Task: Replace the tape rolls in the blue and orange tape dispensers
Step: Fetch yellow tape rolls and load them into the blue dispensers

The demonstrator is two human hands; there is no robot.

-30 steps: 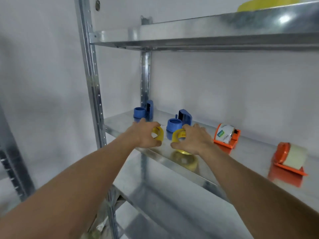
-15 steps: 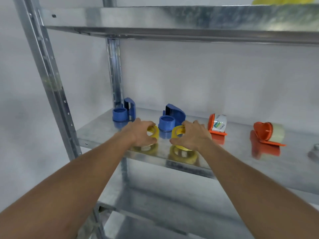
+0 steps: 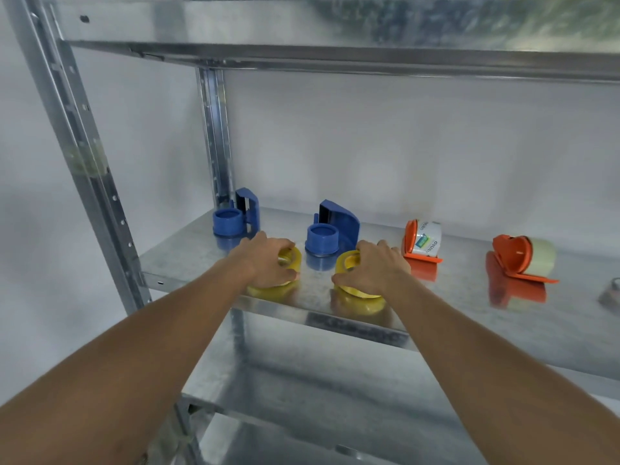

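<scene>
Yellow tape rolls sit at the shelf [image 3: 469, 317] front, the left roll [image 3: 291, 260] gripped by the left hand [image 3: 268, 261], the right roll [image 3: 350, 263] by the right hand [image 3: 375, 271]. Both blue dispensers [image 3: 332, 229] stand bare behind; both orange dispensers [image 3: 421, 243] seemingly hold their old rolls. Little looks done.

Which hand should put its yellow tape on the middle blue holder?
Probably the right hand. It grips a yellow tape roll just in front of the middle blue dispenser, whose hub looks bare. The left hand, holding its own yellow roll, sits nearer the left blue dispenser.
</scene>
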